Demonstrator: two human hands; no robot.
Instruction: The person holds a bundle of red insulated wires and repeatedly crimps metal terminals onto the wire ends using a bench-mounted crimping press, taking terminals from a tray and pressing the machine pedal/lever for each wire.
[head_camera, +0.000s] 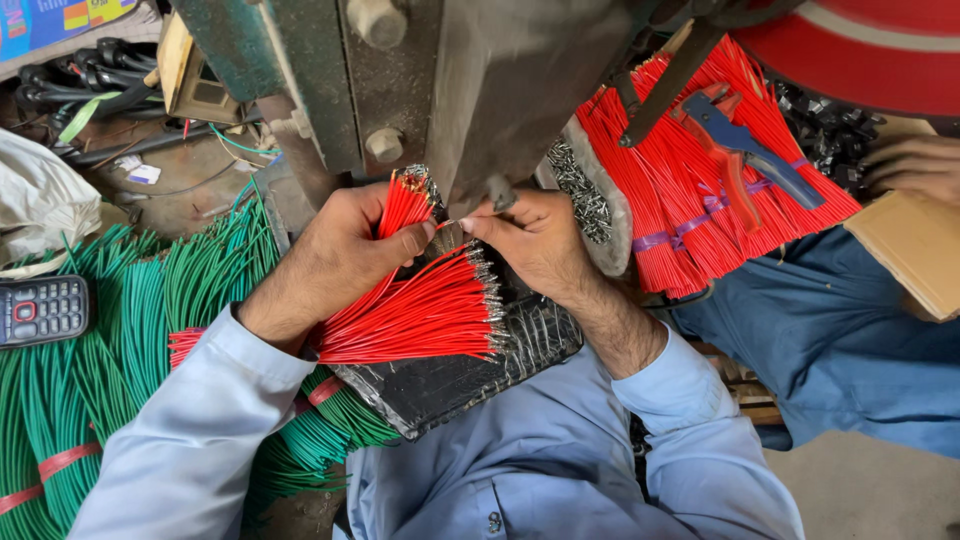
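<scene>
The bundle of red wires (420, 315) lies fanned across my lap on a black wrapped pad (470, 375), its bare metal tips pointing to the right, just below the dark metal press (500, 90) in front of me. My left hand (335, 260) has its grip clamped on a smaller bunch of red wires (403, 205), which stands up out of my fist with the tips just under the machine. My right hand (535, 245) has thumb and forefinger pinched together at the foot of the press; I think a single wire end is between them, but it is too small to tell for sure. The two hands are nearly touching at the fingertips.

Both my sleeves are pale blue. To my left, long green wires (120, 330) lie in thick bunches tied with red bands, reaching under my left arm. A small black keypad phone (42, 310) rests on top of them near the left edge, and a white bag (40, 200) lies just behind it.

To the right of the press, a big bundle of red wires tied with purple bands (690, 200) rests on another person's lap, with a blue and red wire-stripping tool (740, 150) lying on it. That person's hand (915, 165) rests at the right edge, beside a piece of brown cardboard (915, 250). A heap of small metal terminals (580, 190) sits just right of my right hand.
</scene>
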